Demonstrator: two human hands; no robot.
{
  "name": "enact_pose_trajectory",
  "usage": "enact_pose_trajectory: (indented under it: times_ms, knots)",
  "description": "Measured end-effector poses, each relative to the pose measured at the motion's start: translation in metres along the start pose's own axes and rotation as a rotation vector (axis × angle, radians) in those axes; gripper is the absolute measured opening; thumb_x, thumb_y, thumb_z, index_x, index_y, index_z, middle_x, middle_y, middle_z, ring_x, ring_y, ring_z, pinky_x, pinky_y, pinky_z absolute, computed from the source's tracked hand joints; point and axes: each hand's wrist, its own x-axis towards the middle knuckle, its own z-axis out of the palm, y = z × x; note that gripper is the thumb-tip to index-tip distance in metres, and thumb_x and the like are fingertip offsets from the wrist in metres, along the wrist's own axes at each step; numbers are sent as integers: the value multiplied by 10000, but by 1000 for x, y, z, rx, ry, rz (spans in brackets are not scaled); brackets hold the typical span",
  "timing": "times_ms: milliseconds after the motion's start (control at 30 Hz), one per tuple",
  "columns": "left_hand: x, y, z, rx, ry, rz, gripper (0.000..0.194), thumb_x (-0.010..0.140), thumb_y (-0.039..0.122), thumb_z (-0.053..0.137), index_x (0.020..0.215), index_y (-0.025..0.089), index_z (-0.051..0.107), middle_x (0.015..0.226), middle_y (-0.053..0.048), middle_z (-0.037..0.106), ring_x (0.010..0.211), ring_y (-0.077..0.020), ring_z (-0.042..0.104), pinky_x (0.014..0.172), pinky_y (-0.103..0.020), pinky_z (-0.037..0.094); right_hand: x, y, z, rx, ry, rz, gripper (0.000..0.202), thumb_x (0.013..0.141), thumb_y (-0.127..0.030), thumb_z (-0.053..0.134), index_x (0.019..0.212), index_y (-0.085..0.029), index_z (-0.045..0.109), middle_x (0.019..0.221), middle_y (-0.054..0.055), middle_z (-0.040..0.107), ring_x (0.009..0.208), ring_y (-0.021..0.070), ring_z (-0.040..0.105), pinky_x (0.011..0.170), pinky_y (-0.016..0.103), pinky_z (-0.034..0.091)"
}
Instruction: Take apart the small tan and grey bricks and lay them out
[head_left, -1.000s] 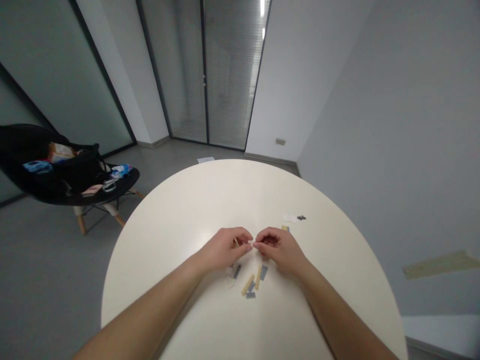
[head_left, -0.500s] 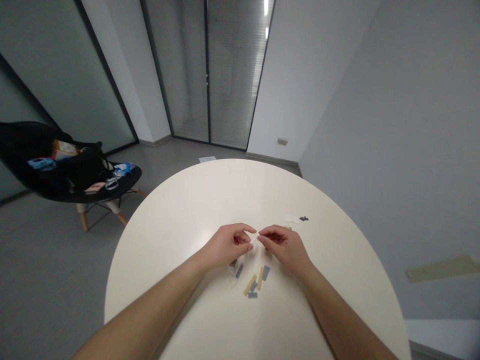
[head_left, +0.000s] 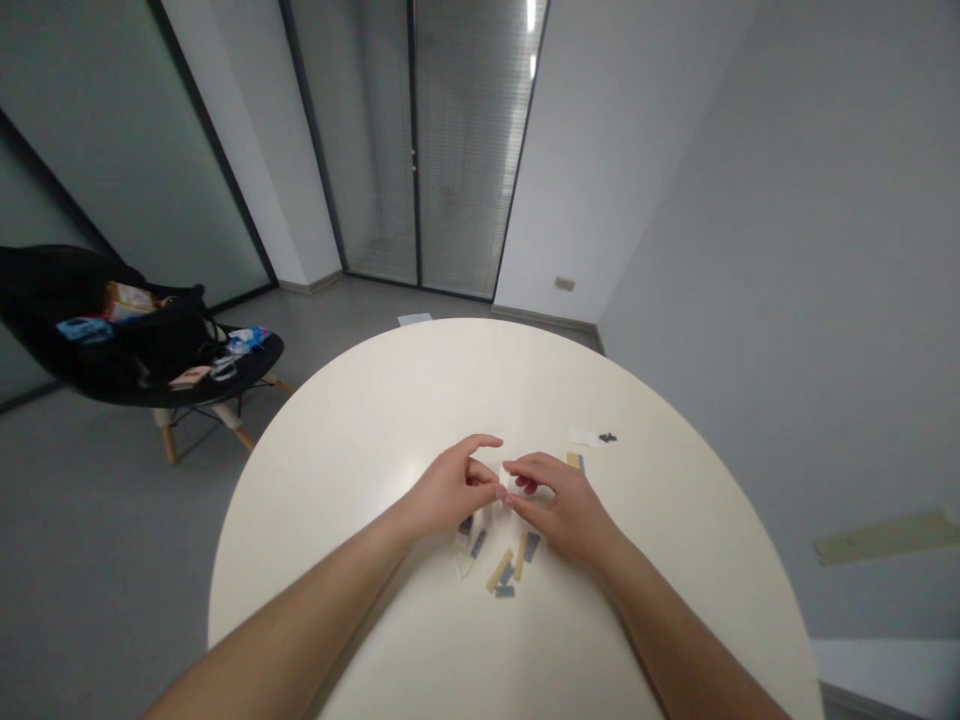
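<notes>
Over the middle of the table, my left hand (head_left: 454, 492) pinches a small white piece (head_left: 504, 476) between thumb and a curled finger, its index finger stretched out above. My right hand (head_left: 568, 505) meets it from the other side, thumb and fingertips on the same piece. What the piece is I cannot make out. Below the hands lie tan strips (head_left: 499, 570) and grey strips (head_left: 532, 546). A dark item (head_left: 466, 526) shows partly under my left hand, with a pale scrap (head_left: 465, 566) nearby.
The round white table (head_left: 360, 420) carries a white slip (head_left: 583, 438), small black pieces (head_left: 607, 437) and another tan strip (head_left: 574, 461) beyond my right hand. At the left stands a black chair (head_left: 45, 330) with a bag and packets on it. A glass door (head_left: 450, 150) is behind.
My left index finger has lifted and straightened. My right hand has moved slightly left, its thumb and fingers spreading around the white piece, uncovering the tan strip behind.
</notes>
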Motion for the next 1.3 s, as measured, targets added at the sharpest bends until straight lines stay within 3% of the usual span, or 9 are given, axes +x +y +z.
enact_pose_trajectory:
  times_ms: [133, 367, 733, 967, 1133, 1300]
  knots:
    - [0, -1, 0, -28, -17, -23, 529, 748, 217, 656, 1237, 169, 459, 646, 15, 634, 537, -98, 532, 482, -177, 340, -1, 0, 3, -56, 9, -23, 244, 835, -295, 629, 1059, -202, 648, 957, 76, 668, 713, 137, 603, 673, 291, 529]
    - [1, -4, -2, -48, -19, -31, 569, 707, 174, 665, 1239, 163, 463, 656, 9, 652, 550, -106, 559, 508, -190, 374, 0, -1, 3, -88, 40, -115, 229, 822, -277, 638, 1041, -213, 667, 1037, 96, 676, 938, 197, 644, 834, 343, 537]
    - [4, -12, -1, -120, -72, -5, 499, 735, 177, 659, 1202, 165, 483, 734, -14, 662, 594, -100, 564, 534, -197, 374, -2, 2, 3, -102, 37, -135, 351, 840, -205, 589, 1190, -225, 600, 1115, 103, 652, 1028, 204, 614, 893, 373, 523]
    - [2, -8, 0, -143, -83, -9, 510, 734, 264, 704, 1190, 176, 493, 784, -38, 679, 588, -100, 557, 522, -202, 359, -1, 3, -2, -116, 46, -148, 307, 832, -203, 586, 1137, -221, 614, 1077, 97, 647, 1008, 204, 608, 874, 371, 518]
    - [2, -8, -1, -65, -84, -21, 451, 774, 297, 677, 1178, 167, 525, 798, -63, 693, 566, -95, 535, 516, -206, 361, 0, 10, -25, -178, 93, -1, 296, 808, -264, 624, 1101, -227, 638, 1021, 83, 636, 842, 184, 612, 763, 344, 523]
    - [2, -7, -3, -38, -95, -11, 389, 766, 299, 678, 1111, 148, 579, 724, -38, 662, 518, -80, 497, 495, -202, 334, -6, 44, -63, -261, 162, 252, 316, 762, -333, 630, 1045, -200, 675, 871, 55, 653, 687, 158, 584, 654, 305, 492]
